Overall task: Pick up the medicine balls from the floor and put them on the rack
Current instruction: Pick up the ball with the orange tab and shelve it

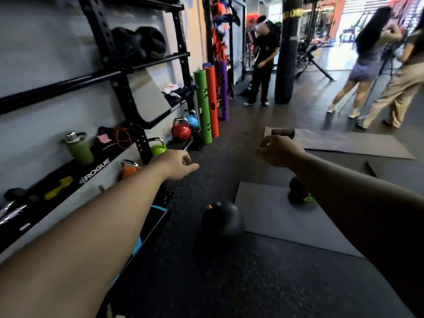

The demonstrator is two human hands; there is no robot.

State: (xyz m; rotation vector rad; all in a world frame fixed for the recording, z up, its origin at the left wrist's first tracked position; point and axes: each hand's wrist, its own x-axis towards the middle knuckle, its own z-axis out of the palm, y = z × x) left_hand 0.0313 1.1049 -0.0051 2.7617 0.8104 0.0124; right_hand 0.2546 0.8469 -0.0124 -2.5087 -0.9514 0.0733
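Observation:
A black medicine ball [222, 220] lies on the dark rubber floor below and between my outstretched arms. A second black ball [297, 190] with a green mark rests on a grey mat [275, 216], partly hidden by my right forearm. Two more black balls [138, 43] sit on the upper bars of the black wall rack [128, 88] at the left. My left hand [176, 165] hovers above the floor near the rack, fingers loosely curled, holding nothing. My right hand [278, 151] is raised over the mats, fingers loosely bent, nothing in it.
A green bottle [79, 148] and small items stand on the rack's lower shelf. Coloured kettlebells [181, 130] and upright green, orange and purple tubes [207, 104] line the wall. Another mat with a foam roller [283, 133] lies ahead. Three people stand beyond, by a hanging punch bag [286, 56].

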